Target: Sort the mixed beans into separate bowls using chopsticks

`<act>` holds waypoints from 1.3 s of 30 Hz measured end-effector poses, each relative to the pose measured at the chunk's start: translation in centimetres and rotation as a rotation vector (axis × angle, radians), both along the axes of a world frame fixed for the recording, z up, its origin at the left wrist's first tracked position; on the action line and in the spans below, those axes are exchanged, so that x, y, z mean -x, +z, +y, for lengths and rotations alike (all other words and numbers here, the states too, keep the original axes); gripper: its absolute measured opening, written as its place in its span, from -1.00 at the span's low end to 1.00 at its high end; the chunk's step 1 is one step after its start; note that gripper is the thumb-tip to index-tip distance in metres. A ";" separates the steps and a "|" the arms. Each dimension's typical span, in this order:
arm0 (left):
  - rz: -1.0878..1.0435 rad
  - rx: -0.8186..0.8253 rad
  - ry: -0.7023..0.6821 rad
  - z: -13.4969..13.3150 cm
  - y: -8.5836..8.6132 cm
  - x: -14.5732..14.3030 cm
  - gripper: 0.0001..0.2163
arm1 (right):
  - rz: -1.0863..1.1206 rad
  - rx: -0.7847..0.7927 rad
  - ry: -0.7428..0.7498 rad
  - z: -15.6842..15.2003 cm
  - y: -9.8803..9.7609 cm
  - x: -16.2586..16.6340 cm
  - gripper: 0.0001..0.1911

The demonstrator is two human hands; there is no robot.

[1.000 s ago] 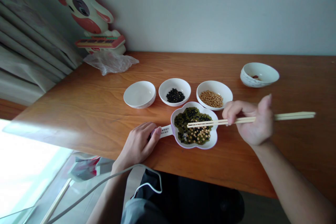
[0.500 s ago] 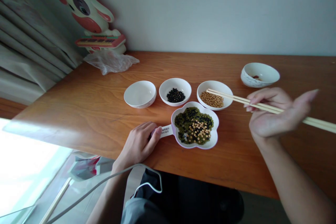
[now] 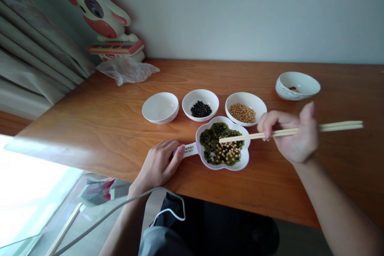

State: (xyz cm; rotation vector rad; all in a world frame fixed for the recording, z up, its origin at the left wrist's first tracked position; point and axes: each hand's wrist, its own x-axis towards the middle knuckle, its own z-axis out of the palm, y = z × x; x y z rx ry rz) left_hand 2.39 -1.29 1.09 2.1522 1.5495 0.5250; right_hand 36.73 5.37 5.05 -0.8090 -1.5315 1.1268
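My left hand [image 3: 163, 163] is closed round the handle of a white, flower-shaped scoop [image 3: 246, 159] with a lilac rim. Green, black and tan beans [image 3: 223, 144] lie mixed in the scoop. In my right hand [image 3: 292, 134] is a pair of wooden chopsticks [image 3: 258, 135], their tips close together over the beans in the scoop. Whether the tips touch the beans or pinch one, I cannot tell. Behind the scoop, one white bowl [image 3: 242, 98] holds tan soybeans [image 3: 242, 113], and the bowl to its left [image 3: 200, 94] holds black beans [image 3: 201, 109].
A third white bowl [image 3: 160, 108] with nothing visible inside stands left of the black beans. Farther back at right is a patterned bowl [image 3: 297, 85] with a few brown bits. A plastic bag [image 3: 127, 71] and a cow toy keyboard [image 3: 115, 46] are at the back left. A cable [image 3: 120, 205] crosses my left forearm.
My right hand has moved left and toward me, taking the chopstick tips from above the soybean bowl to above the scoop. My left hand stays on the handle.
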 end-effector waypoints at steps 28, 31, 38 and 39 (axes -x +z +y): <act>0.006 -0.001 -0.013 0.0 -0.1 0.1 -0.66 | -0.246 0.006 0.299 -1.2 -1.4 0.5 -0.25; 0.003 0.002 -0.016 0.1 -0.1 0.0 -0.67 | -0.237 0.006 0.319 -1.2 -1.4 0.4 -0.28; -0.004 0.003 -0.011 0.1 -0.1 -0.1 -0.67 | -0.255 -0.019 0.312 -1.2 -1.6 0.3 -0.29; -0.004 0.001 -0.011 0.0 -0.1 -0.1 -0.67 | -0.258 -0.022 0.312 -1.2 -1.6 0.4 -0.28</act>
